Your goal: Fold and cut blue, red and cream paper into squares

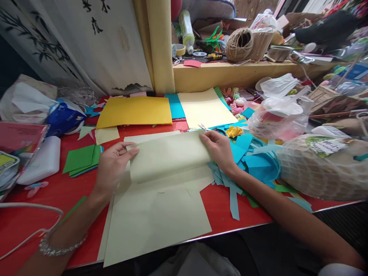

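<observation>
A sheet of pale green paper [169, 157] is held up between my two hands, its lower edge bent over the sheets below. My left hand [115, 159] pinches its left corner with thumb and fingers. At the opposite corner, my right hand [217, 147] grips the paper the same way. Larger pale green sheets [161, 222] lie underneath, with thin cut lines showing near their middle. Just behind my right hand are scissors [220, 131], partly hidden by it.
Yellow paper [135, 111] and a cream sheet [204, 107] lie at the back. Green squares [80, 159] sit to the left. Blue scraps [258, 163] and a netted bundle [322, 166] crowd the right. A shelf [207, 76] holds twine [234, 48] and clutter.
</observation>
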The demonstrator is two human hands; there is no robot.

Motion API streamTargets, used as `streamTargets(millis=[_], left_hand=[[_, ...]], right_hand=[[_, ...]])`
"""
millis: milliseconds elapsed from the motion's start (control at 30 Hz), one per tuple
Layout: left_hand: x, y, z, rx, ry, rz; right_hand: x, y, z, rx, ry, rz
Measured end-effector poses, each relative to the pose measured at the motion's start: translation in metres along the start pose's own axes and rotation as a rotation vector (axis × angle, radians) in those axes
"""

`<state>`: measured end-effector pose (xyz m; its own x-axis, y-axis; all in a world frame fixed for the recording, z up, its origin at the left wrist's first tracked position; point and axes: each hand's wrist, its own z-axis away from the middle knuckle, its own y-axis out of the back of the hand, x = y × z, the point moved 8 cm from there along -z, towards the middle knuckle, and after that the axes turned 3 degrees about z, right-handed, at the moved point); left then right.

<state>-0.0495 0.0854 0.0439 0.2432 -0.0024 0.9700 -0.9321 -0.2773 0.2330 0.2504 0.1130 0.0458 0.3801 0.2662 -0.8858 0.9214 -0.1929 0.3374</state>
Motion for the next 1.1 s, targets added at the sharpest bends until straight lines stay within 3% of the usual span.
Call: streamTargets(millis=[167, 333, 467, 633, 900, 1033, 1100], left_hand=[[-0.005, -0.013, -0.001, -0.116, -0.054, -0.569], [0.010, -0.035, 0.017, -0.140, -0.399, -1.157], [0.010, -0.054, 0.037, -0.189, -0.688, -1.428], [0.008, -0.066, 0.048, -0.161, -0.864, -1.552], [0.015, -0.079, 0.055, -0.184, -0.926, -1.653], [0.016, -0.088, 0.062, -0.189, -1.126, -1.617], [0.016, -0.091, 0.066, -0.250, -1.219, -1.539]], right_hand=[[0.016, -0.013, -0.008, -0.169, -0.044, 0.334], [0.014, -0.021, -0.005, -0.232, 0.016, 0.554], [0.012, -0.026, -0.001, -0.245, 0.068, 0.684], [0.013, -0.029, -0.002, -0.253, 0.079, 0.758], [0.012, -0.029, -0.001, -0.259, 0.067, 0.859], [0.012, -0.030, -0.002, -0.266, 0.060, 0.855], [0.013, -0.030, -0.004, -0.280, 0.048, 0.811]])
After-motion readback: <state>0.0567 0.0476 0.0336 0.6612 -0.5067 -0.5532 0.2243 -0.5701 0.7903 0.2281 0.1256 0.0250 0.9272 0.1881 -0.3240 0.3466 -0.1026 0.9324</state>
